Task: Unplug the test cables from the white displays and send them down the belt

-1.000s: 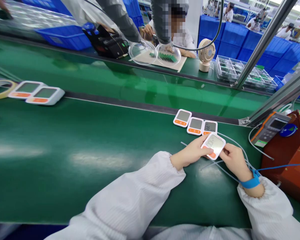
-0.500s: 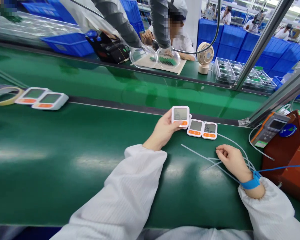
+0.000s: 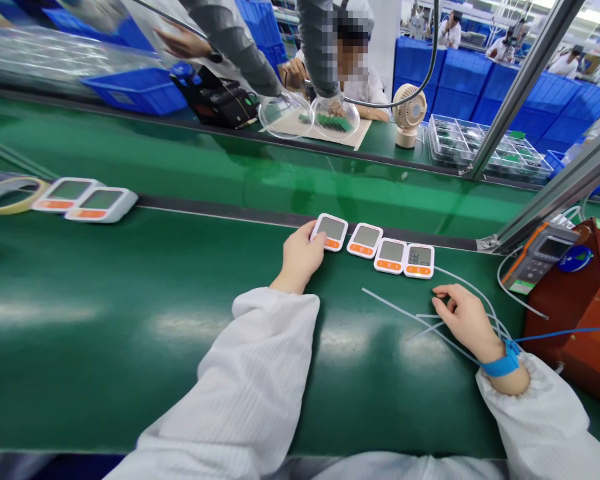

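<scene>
My left hand [image 3: 303, 255] grips the left side of a white digital display unit [image 3: 331, 231] with a blank-looking grey screen and an orange button strip. Just right of it lies a second such unit [image 3: 365, 241], tilted the same way. Two more units, a third [image 3: 391, 256] and a fourth [image 3: 419, 261], sit side by side; dark digits show on the fourth's screen. My right hand [image 3: 463, 319], with a blue wrist strap [image 3: 501, 363], rests near thin clear tubes [image 3: 403, 311]. Its thumb and forefinger are apart and hold nothing.
Two similar units [image 3: 100, 203] and a tape roll [image 3: 15, 195] lie far left. An orange handheld meter [image 3: 540, 257] leans on a reddish-brown box [image 3: 575, 333] at right. Beyond a green divider [image 3: 260, 183], co-workers, a small fan [image 3: 409, 113] and a blue bin [image 3: 135, 90] appear.
My left hand has moved left and slightly down. The unit in it has a blank screen now, where digits showed before. Another unit lies beside it in plain view. My right fingers have parted slightly.
</scene>
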### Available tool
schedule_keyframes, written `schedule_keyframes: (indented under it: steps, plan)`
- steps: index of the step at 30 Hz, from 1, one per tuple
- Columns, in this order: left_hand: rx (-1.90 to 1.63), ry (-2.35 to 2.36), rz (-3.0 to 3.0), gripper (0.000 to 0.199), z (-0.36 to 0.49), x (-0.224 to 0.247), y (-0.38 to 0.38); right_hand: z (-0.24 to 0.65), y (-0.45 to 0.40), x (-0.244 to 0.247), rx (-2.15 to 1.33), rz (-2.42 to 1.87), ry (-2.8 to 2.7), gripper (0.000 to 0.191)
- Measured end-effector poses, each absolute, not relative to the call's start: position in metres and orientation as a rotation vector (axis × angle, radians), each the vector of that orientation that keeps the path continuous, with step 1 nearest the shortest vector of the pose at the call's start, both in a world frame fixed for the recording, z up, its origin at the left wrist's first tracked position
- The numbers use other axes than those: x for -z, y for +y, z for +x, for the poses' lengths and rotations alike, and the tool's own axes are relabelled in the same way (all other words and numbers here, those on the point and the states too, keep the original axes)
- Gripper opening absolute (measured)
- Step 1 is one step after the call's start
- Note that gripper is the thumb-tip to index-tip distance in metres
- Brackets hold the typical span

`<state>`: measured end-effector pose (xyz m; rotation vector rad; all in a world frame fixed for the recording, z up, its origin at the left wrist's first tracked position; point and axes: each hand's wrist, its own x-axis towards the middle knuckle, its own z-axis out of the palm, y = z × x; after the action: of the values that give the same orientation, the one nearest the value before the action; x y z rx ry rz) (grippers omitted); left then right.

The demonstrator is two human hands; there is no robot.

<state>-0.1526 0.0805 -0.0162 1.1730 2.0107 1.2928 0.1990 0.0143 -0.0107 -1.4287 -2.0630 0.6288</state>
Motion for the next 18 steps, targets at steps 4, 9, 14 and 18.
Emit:
schedule_keyframes:
  steps: [4, 9, 14, 18]
  plan:
    - [-1.170, 2.077, 1.369, 0.037, -0.151, 0.014, 0.079, 0.199, 0.014, 0.010, -0.606, -1.438, -2.077, 0.033]
    - [-1.193, 2.179, 1.515, 0.043, -0.146, 0.015, 0.081, 0.199, 0.014, 0.011, -0.591, -1.446, -2.100, 0.035]
    - [-1.486, 2.086, 1.812, 0.036, -0.122, 0.016, 0.073, 0.200, 0.015, 0.013, -0.547, -1.460, -2.102, 0.042]
    - [-1.480, 1.605, 2.081, 0.029, -0.079, 0.013, 0.054, 0.202, 0.018, 0.017, -0.521, -1.481, -2.166, 0.054]
